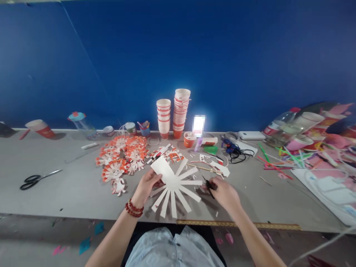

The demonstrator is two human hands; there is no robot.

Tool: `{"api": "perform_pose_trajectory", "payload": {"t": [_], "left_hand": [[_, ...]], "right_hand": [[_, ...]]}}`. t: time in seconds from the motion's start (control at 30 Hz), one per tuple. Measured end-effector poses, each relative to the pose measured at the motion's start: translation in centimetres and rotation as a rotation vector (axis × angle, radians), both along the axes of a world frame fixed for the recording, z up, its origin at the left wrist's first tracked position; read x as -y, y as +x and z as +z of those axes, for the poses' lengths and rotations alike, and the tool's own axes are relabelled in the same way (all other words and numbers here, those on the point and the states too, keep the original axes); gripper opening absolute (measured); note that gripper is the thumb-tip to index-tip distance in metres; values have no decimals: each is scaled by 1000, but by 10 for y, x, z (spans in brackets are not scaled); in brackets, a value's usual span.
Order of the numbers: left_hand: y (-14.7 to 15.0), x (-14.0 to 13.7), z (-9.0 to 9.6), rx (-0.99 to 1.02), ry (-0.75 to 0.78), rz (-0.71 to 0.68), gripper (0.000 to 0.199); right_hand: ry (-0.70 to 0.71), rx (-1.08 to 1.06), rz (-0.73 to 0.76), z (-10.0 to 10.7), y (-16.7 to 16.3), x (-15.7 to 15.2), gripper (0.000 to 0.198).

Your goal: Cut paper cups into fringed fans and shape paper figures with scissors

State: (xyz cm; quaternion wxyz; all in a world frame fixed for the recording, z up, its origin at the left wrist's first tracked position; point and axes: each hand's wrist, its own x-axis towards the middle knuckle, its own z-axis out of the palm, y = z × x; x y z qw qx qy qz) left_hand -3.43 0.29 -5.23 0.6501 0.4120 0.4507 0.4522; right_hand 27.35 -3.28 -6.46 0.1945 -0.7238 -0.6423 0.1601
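My left hand is closed on a white paper cup cut into strips, which fan out around its round base like rays. One wide uncut panel sits by my left thumb. My right hand is closed around the black handles of a pair of scissors. Their blades point up and left, just right of the strips. Left of my left hand lies a heap of orange and white cut-paper figures. Small paper scraps lie behind the cut cup.
Two tall stacks of paper cups stand against the blue wall. A second pair of scissors lies at the left. Blue tool with a black cord lies at the right, near coloured sticks and a plastic bottle.
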Motion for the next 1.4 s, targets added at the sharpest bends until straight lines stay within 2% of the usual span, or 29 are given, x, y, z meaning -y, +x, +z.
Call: {"api": "perform_pose_trajectory", "payload": {"t": [0.1,0.13,0.2,0.33,0.4,0.47,0.53,0.6,0.67,0.77,0.87,0.97,1.13,1.27,1.4], "left_hand": [[3,8,-9,242,-121,110,32],[6,10,-12,368,-182,152,30],[12,14,-16,479,-213,203,23],[22,22,-19,572,-208,297,14],[26,27,-18,637,-228,348,12],[31,32,-15,719,-267,388,11],[38,36,-12,775,-313,401,11],[45,40,-10,824,-355,386,15],[50,44,-10,871,-389,358,19],[52,48,-13,909,-424,311,19],[47,51,-16,875,-394,296,15],[39,53,-16,801,-294,343,10],[17,46,-13,583,-159,354,13],[-8,35,-6,319,-86,150,20],[-20,20,5,-8,24,-57,24]], "right_hand": [[-107,167,-17,-5,2,0,30],[-132,159,-15,-5,4,-3,28],[-152,90,24,-3,8,-9,27],[-46,-82,41,6,9,-16,31],[31,-270,21,9,-3,-12,33],[11,-666,108,9,-24,-5,38],[-12,-1107,121,8,-51,5,49],[35,-1414,135,6,-78,14,56],[116,-1561,117,5,-99,19,60],[162,-1588,-84,6,-113,18,41],[141,-1502,-192,7,-110,13,29],[157,-1440,-186,9,-100,9,29],[116,-1488,-251,17,-85,5,33],[78,-1467,-244,25,-78,1,34],[-33,-1409,-186,33,-75,2,35]]}}
